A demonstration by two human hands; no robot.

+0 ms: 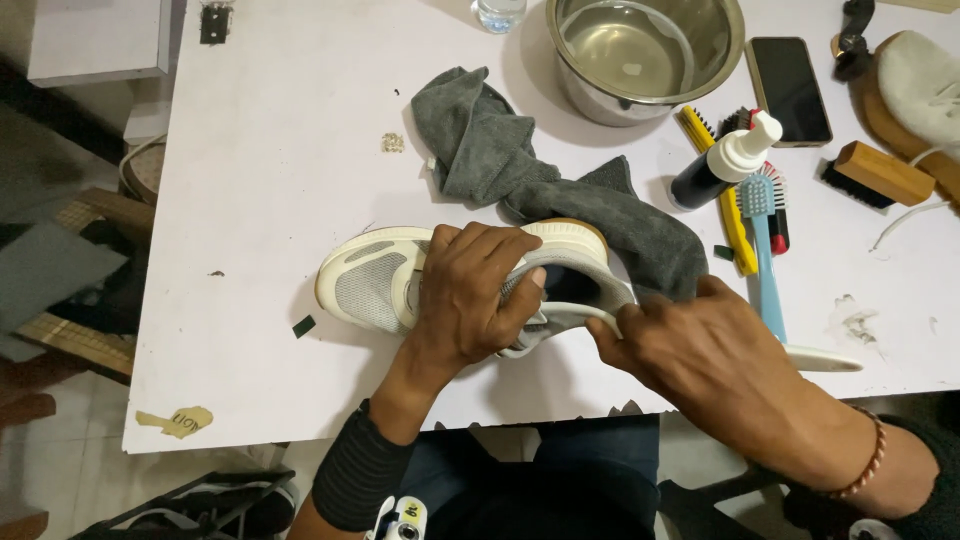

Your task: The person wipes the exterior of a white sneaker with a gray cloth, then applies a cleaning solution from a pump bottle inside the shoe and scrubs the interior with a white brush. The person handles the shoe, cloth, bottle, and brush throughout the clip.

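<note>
The middle of the cream and grey mesh sneaker [375, 285] is hidden under the left hand [470, 290], which closes over it from above, thumb hooked into the dark opening; only the toe, pointing left, and the tan-edged heel show. The right hand [710, 355] pinches a pale strip at the shoe's collar, its fingertips hard to make out against the crumpled grey cloth [520, 170] behind. The sneaker lies on its side on the white tabletop [270, 160], near the front edge. Farther back stands a steel bowl [645, 50], cut off by the picture's top, and a second shoe is clipped at the right corner beside brushes and a white-capped dark spray bottle [725, 160].
</note>
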